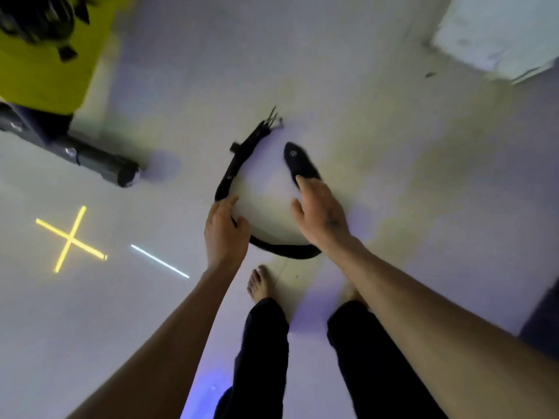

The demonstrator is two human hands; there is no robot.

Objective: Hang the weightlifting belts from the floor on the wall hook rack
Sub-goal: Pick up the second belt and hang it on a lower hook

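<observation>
A glossy pale floor [378,152] fills the view, seen from above, tinted by violet light. On its left side glow a yellow cross [70,238] and, beside it, a short white line [159,261]; whether they are reflections or markings is unclear. At upper left stands a yellow block [45,74] with a dark grey bar [99,163] lying along the floor below it. A pale wall corner [496,34] shows at upper right. No containers are visible.

A black weightlifting belt [233,173] lies curled in an open loop on the floor, its buckle end pointing away from the person. The left hand [225,234] has fingers curled around the belt's left side. The right hand [322,213] is spread wide, fingertips touching the belt's wider right end. Below are bare feet and black trousers [263,352].
</observation>
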